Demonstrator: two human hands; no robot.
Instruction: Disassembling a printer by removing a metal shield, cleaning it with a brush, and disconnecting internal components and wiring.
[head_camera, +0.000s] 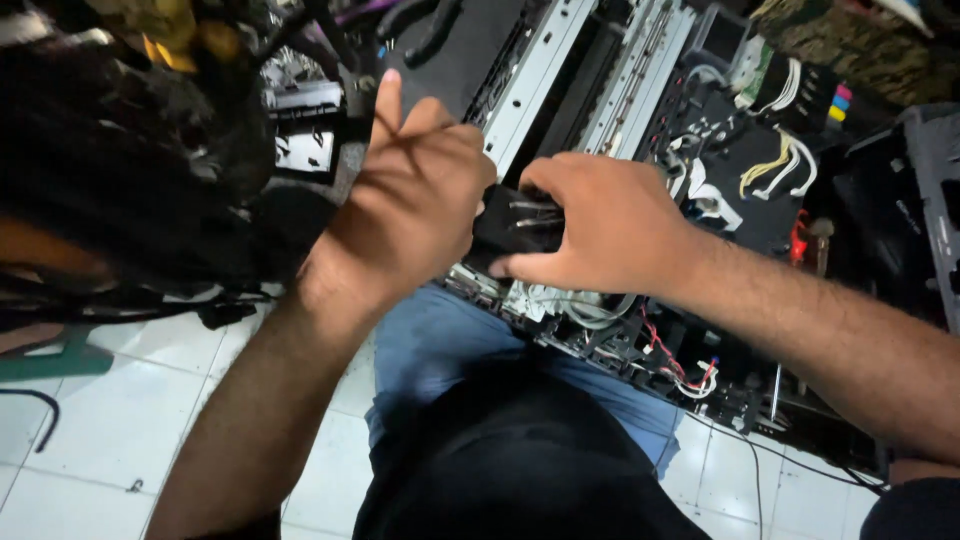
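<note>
white floor tiles (130, 420) lie below the hands, with the person's blue jeans (440, 340) and black shirt (520, 470) between the forearms. an opened printer (620, 130) with its cover off lies under and beyond the hands, its metal rails (545, 70) running away from them. left hand (420, 200): fingers curled against the left end of a small black part (515, 225), forefinger raised and pointing away. right hand (600, 230): closed over the right side of the same black part, thumb underneath, fingers on top. the black part sits between both hands, just above the printer's near edge. red and white wires (680, 370) run along that edge below the right forearm. white and yellow wires (780, 165) lie beyond the right hand. dark clutter (130, 170) sits left of the left hand.
</note>
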